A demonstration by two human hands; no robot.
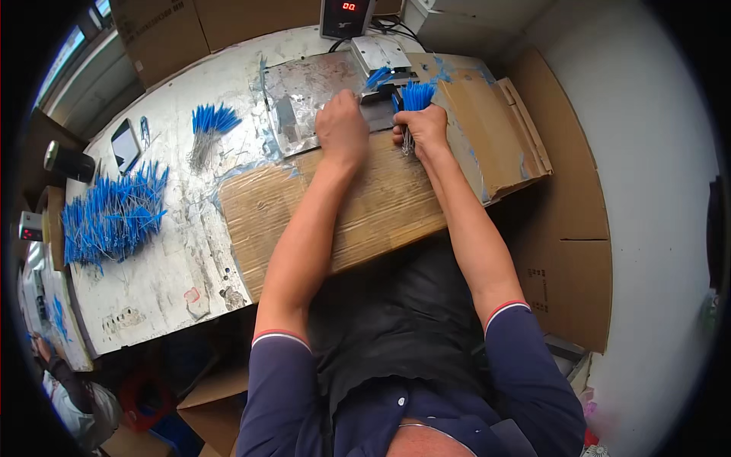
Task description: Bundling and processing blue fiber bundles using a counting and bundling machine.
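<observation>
My right hand [424,131] is closed around a bundle of thin silvery wires with blue tips [417,96]. The blue ends stick up past my fingers and the bare wires hang out below. To its left, my left hand [340,122] is curled with the knuckles up, over a metal plate [304,84]; its fingertips are hidden and slightly blurred, so what they hold cannot be made out. Between and beyond the hands sits a small metal fixture [381,53] with a black part [377,97] and a few blue-tipped wires [378,77] at its front.
A large heap of blue-tipped wires [114,217] covers the table's left side, with a smaller bunch [209,131] nearer. A phone [125,145] and dark cup [68,161] stand behind. A red-lit counter box [346,19] is at the back. Cardboard [335,206] lines the front edge.
</observation>
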